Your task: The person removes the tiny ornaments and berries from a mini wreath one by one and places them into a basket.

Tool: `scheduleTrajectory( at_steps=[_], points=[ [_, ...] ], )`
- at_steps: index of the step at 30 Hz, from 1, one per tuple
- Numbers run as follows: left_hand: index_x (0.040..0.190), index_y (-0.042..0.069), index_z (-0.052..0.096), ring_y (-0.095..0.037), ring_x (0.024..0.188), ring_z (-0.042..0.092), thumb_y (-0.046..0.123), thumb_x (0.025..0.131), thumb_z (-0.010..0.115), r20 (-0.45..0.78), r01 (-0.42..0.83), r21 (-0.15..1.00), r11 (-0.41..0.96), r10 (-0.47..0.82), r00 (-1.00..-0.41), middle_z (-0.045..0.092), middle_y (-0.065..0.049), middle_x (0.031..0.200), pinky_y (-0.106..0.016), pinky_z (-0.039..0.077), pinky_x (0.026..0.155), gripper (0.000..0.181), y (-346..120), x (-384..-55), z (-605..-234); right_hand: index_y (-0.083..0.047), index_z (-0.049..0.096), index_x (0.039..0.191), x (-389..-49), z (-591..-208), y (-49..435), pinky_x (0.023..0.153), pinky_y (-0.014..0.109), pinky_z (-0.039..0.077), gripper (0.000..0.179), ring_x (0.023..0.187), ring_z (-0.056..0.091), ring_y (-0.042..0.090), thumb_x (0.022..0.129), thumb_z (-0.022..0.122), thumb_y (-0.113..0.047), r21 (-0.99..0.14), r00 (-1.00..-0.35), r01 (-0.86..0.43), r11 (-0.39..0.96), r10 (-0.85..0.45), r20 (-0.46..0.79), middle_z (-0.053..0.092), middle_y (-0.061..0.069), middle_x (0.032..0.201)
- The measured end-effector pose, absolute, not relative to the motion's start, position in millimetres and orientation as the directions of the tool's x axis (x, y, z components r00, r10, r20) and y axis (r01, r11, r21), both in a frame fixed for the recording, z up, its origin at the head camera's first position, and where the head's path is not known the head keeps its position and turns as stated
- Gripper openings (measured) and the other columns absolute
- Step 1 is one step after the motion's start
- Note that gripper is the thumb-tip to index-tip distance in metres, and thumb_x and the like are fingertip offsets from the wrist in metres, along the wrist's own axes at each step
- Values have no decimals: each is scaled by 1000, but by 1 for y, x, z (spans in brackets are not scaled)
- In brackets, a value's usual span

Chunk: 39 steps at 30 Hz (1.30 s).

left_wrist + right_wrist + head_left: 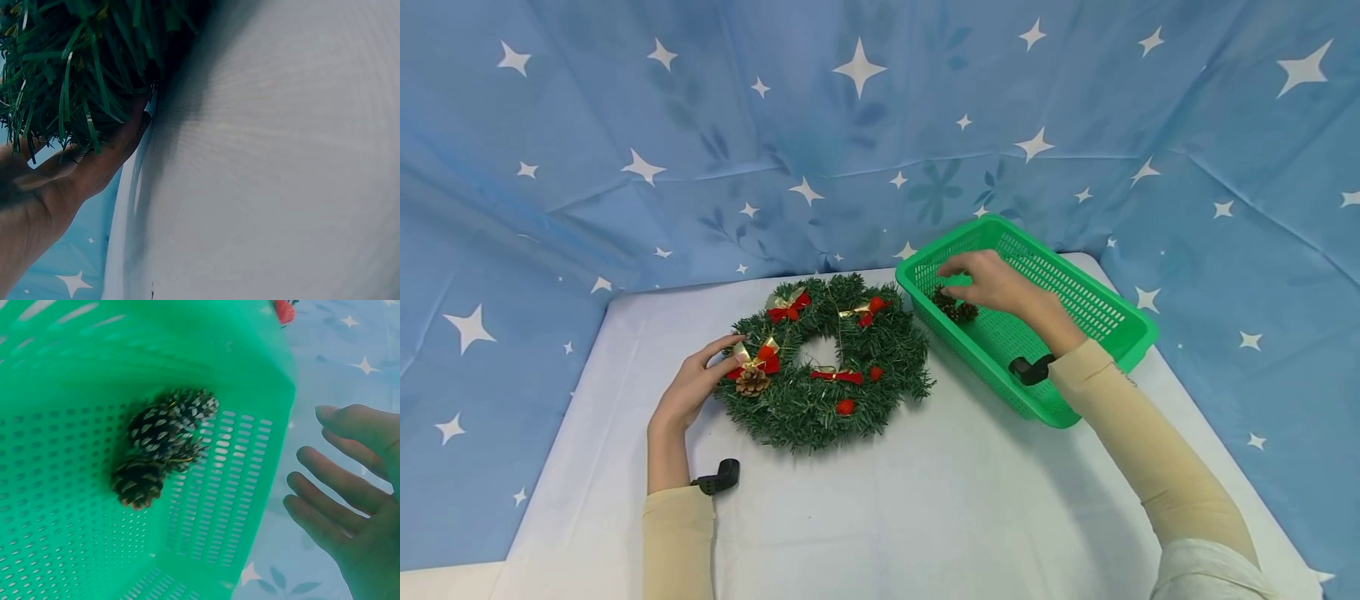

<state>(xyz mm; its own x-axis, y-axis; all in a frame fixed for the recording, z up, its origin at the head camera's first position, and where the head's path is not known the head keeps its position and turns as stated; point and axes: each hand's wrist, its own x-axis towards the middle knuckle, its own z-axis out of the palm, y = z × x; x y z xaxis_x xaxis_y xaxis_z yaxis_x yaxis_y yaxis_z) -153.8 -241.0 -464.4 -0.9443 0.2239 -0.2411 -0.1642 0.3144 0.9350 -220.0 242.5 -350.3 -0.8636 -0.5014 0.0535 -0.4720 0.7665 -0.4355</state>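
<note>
A green wreath point(805, 421) with red bows, gold ribbon and red berries lies on the table. My left hand point(688, 387) grips its left edge, thumb and forefinger beside a red-and-gold bow point(765, 360) and a brown pine cone point(752, 381). From the left wrist, fingers point(103, 165) reach under the wreath's green needles point(81, 69), which hide their tips. Over the far left end of a green basket point(1075, 333), my right hand point(996, 283) is held with fingers spread and nothing in them. Several dark pine cones point(153, 428) sit in the basket below it.
White cloth covers the table point(865, 517). A blue star-patterned curtain point(820, 125) hangs behind and at both sides. The basket's raised rim point(981, 354) stands just right of the wreath.
</note>
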Motion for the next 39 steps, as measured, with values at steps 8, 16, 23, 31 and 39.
scheduleTrajectory(
  at_steps=[8,16,23,31,39],
  points=[
    [162,16,35,-45,158,5,38,104,62,-236,-160,937,310,227,-945,7,-12,174,-73,14,121,67,-242,-154,-466,2,69,128,-213,-341,230,101,54,54,36,121,64,39,95,75,-11,-436,-853,-490,755,-518,61,70,21,127],
    [163,17,35,-46,158,4,39,104,62,-245,-168,934,315,221,-944,5,-11,174,-75,14,120,68,-241,-153,-464,2,69,130,-209,-336,216,99,53,55,38,121,65,37,95,75,-12,-433,-831,-526,732,-552,76,69,18,130],
    [163,16,34,-46,158,3,37,105,61,-241,-164,934,316,223,-945,5,-12,174,-74,13,120,67,-240,-152,-463,2,68,131,-207,-333,205,105,53,51,38,127,61,37,97,74,-13,-411,-808,-560,719,-583,82,67,19,133],
    [162,16,35,-45,158,4,37,105,61,-239,-163,938,307,228,-944,6,-12,174,-75,13,120,67,-240,-152,-463,-3,69,131,-206,-332,194,105,52,50,36,128,60,36,96,74,-15,-417,-802,-566,711,-592,79,65,16,137],
    [161,15,37,-44,158,5,39,104,62,-236,-162,940,302,228,-945,8,-13,173,-74,14,120,68,-240,-152,-464,-4,68,132,-202,-330,181,92,49,53,36,115,65,38,98,72,-14,-449,-774,-590,671,-628,79,66,17,134]
  ],
)
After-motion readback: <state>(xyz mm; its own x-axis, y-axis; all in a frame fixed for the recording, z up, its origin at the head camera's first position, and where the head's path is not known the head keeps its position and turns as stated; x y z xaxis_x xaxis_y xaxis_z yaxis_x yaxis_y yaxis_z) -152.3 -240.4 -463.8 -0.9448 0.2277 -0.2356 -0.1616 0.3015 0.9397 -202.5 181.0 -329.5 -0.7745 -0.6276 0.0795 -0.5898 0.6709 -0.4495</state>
